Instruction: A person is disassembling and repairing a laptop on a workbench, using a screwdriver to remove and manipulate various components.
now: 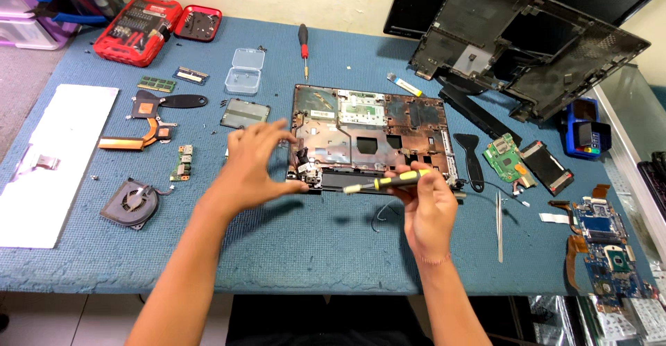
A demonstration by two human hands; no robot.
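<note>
left hand (253, 162): fingers spread, beside laptop base (371, 138) | right hand (427, 204): clasps yellow-black screwdriver (385, 181) horizontally

A single head-worn camera looks steeply down and forward over the blue work mat (312, 249) from the near edge, close enough that both forearms enter from the bottom of the frame. Its view reaches the far wall, the red screwdriver kit (137, 29) far left and the circuit board (607, 249) near right.

Cooling fan (130, 204), tweezers (499, 226), red bit case (137, 29)
</note>
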